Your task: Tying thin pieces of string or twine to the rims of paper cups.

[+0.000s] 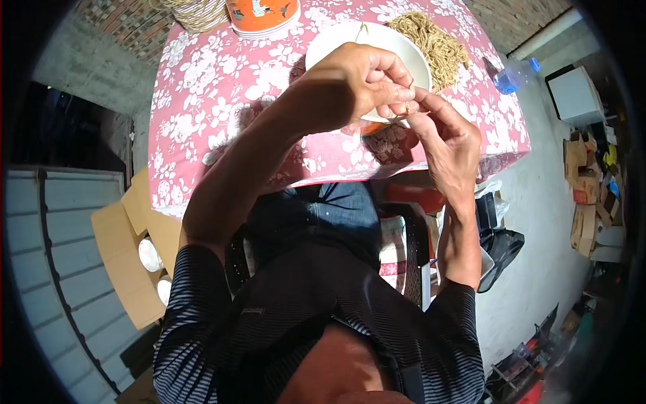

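Over the near right rim of a white bowl [334,42], the fingertips of both my hands meet in a pinch. My left hand [372,79] has its thumb and fingers pressed together, and my right hand [452,138] pinches close against it. Something small and thin sits between the fingertips, too fine to make out. A loose heap of tan cord [436,52] lies just right of the bowl, beyond my right hand. Beneath my hands a small orange patch [371,127] shows on the cloth, mostly hidden.
The table wears a pink cloth with white flowers [195,121]. At its far side stand an orange tub [262,17] and a coil of tan rope [196,12]. A clear plastic bottle [515,77] is by the right edge. Open cardboard [118,252] is at my left.
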`<act>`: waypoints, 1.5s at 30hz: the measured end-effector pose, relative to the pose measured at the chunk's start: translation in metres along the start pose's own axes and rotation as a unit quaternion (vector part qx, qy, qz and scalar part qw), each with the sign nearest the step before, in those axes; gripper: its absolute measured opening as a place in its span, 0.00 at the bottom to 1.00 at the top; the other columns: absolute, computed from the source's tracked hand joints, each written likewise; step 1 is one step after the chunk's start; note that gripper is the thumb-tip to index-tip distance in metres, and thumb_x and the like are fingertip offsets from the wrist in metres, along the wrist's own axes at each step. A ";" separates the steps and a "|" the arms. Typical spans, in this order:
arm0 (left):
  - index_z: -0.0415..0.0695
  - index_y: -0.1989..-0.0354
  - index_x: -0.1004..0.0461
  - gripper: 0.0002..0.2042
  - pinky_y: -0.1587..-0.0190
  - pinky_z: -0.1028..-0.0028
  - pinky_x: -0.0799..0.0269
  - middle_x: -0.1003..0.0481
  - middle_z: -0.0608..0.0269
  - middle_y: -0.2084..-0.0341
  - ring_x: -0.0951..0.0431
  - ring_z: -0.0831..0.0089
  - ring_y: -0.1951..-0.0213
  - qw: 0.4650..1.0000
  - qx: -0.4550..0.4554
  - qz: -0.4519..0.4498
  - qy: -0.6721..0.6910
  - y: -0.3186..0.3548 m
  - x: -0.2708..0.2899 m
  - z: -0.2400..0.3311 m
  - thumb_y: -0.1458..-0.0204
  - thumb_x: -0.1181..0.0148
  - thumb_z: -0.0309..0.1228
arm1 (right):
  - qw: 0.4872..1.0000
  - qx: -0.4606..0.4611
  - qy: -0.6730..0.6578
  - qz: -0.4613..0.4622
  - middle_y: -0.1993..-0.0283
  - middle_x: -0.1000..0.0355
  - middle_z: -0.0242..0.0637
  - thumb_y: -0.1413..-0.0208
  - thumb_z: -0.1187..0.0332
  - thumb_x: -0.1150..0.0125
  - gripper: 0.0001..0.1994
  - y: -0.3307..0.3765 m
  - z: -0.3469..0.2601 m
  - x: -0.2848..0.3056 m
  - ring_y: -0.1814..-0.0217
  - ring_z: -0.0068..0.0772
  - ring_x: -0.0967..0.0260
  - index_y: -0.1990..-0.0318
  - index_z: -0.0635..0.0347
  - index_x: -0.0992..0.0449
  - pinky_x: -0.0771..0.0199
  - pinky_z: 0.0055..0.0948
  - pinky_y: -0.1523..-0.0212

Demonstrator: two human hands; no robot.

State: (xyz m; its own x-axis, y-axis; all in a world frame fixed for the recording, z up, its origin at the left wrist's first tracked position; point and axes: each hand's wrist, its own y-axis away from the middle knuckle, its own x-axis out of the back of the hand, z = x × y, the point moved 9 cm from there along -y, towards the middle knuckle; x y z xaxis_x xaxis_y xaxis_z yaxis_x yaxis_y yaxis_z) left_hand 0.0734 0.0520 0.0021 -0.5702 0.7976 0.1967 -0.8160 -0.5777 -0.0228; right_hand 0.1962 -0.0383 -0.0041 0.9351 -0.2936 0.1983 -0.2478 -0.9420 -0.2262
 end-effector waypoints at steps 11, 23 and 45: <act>0.33 0.54 0.25 0.12 0.61 0.77 0.27 0.22 0.60 0.68 0.24 0.77 0.65 0.999 0.013 0.032 -0.026 0.004 0.003 0.003 0.37 0.40 0.31 | 0.998 0.044 0.051 -0.015 0.69 0.24 0.29 0.38 0.75 0.34 0.05 -0.002 -0.012 0.003 0.68 0.15 0.30 0.62 0.69 0.20 0.29 0.19 0.65; 0.35 0.49 0.28 0.15 0.49 0.75 0.26 0.18 0.49 0.57 0.21 0.74 0.57 0.987 0.016 0.001 0.162 -0.003 0.004 -0.001 0.41 0.36 0.30 | 0.927 0.272 0.251 0.065 0.68 0.24 0.44 0.46 0.82 0.32 0.04 0.022 -0.047 -0.004 0.70 0.38 0.23 0.64 0.69 0.21 0.25 0.31 0.68; 0.35 0.53 0.21 0.10 0.52 0.76 0.21 0.17 0.57 0.63 0.16 0.74 0.59 0.997 0.015 0.007 0.071 0.004 -0.005 0.004 0.41 0.35 0.24 | 0.985 0.023 -0.027 -0.168 0.53 0.22 0.41 0.37 0.77 0.45 0.24 -0.016 -0.008 -0.018 0.67 0.22 0.25 0.33 0.64 0.32 0.23 0.24 0.65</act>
State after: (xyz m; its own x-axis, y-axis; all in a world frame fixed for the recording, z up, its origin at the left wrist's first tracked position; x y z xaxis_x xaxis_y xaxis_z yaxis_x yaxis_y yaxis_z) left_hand 0.0734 0.0448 0.0049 -0.5903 0.8052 0.0560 -0.8063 -0.5915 0.0062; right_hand 0.1812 -0.0192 0.0039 0.9748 0.0446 0.2187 0.0896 -0.9757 -0.2001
